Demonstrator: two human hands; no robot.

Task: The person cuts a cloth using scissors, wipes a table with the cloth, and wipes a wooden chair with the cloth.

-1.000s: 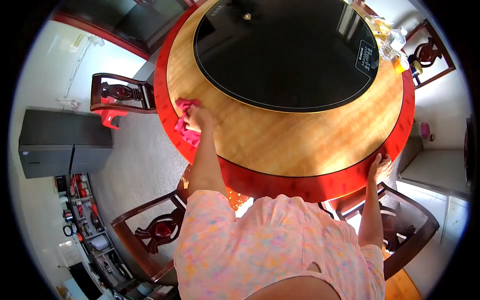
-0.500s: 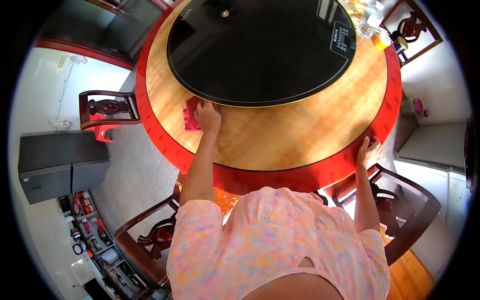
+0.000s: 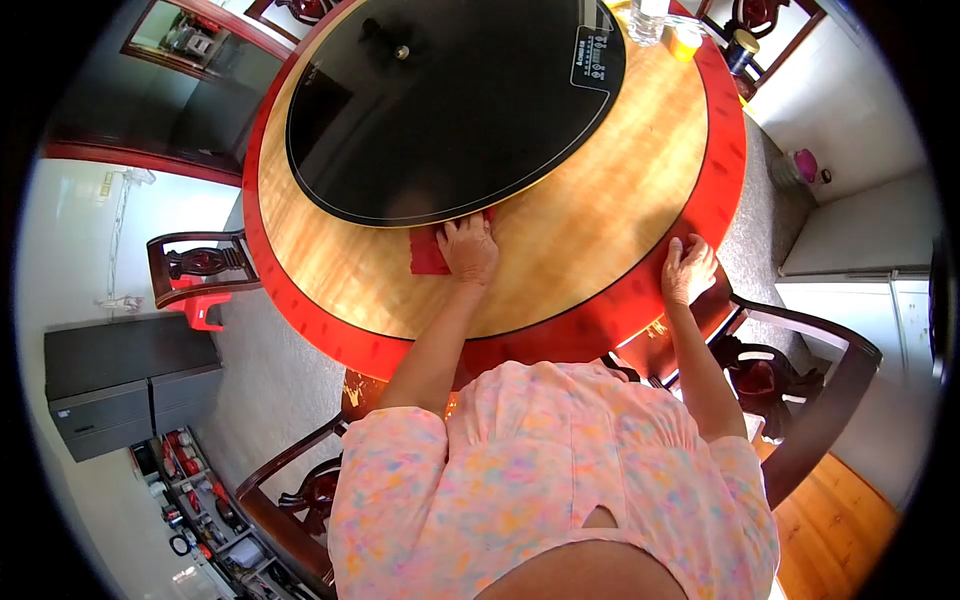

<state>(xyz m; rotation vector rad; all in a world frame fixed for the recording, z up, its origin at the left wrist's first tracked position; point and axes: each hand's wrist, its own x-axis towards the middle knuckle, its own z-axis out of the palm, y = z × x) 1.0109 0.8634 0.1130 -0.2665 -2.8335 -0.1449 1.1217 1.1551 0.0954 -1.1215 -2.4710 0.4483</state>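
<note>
My left hand (image 3: 469,248) presses down on a red cloth (image 3: 429,252), which lies on the wood-patterned tabletop (image 3: 560,235) against the near edge of the black glass turntable (image 3: 440,120). Part of the cloth is hidden under the hand and fingers. On the table's red rim (image 3: 725,150), at the right, rests my right hand (image 3: 689,271), its fingers apart and nothing in it.
A clear bottle (image 3: 646,20), an orange-and-white container (image 3: 684,42) and a dark jar (image 3: 741,50) are at the upper right. Dark wooden chairs (image 3: 203,262) surround the table. A grey cabinet (image 3: 130,375) and a shelf of goods are at the left.
My left hand has moved the cloth from the table's left side rightward along the turntable's near edge. The view has shifted, with the table now farther left. My right hand stays on the rim.
</note>
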